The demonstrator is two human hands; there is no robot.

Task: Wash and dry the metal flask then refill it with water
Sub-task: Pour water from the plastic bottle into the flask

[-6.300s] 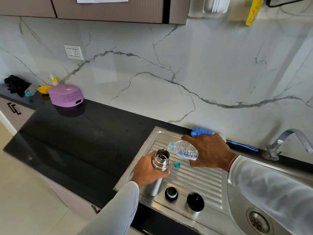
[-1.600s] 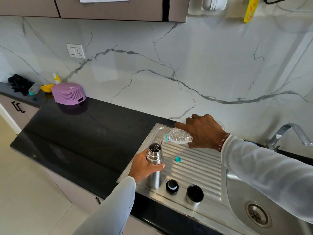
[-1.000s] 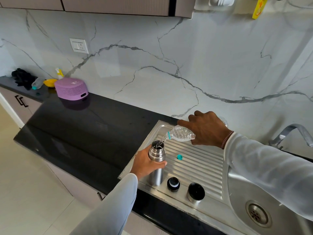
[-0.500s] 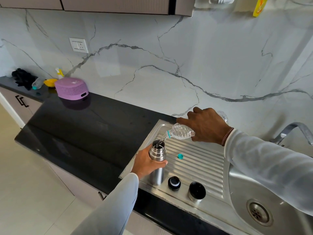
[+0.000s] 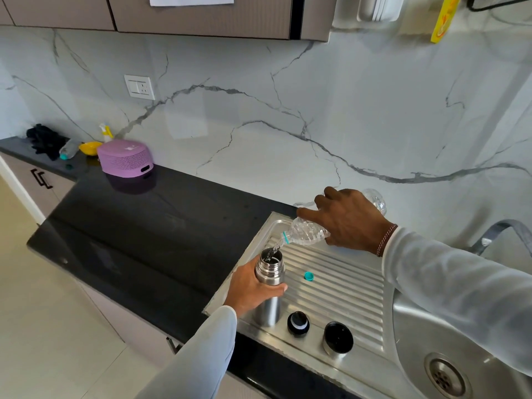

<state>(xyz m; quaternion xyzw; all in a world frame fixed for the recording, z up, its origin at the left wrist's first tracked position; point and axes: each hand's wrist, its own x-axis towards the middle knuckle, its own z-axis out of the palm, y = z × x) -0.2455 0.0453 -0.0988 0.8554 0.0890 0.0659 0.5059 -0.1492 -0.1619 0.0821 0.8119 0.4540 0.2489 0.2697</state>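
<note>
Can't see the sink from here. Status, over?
Left hand grips upright steel flask. Right hand tips clear plastic bottle, water streaming in. Teal bottle cap beside, nothing blocking.

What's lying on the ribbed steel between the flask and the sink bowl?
In the head view: a teal cap, nearer the flask than the sink bowl.

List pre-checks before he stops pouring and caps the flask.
1. Left hand grips flask, upright on drainboard: ok.
2. Right hand holds plastic bottle tilted, stream entering flask mouth: ok.
3. Flask fill level: cannot tell.
4. Black stopper and cup lid beside the flask: ok.
5. Teal bottle cap on drainboard: ok.
</note>
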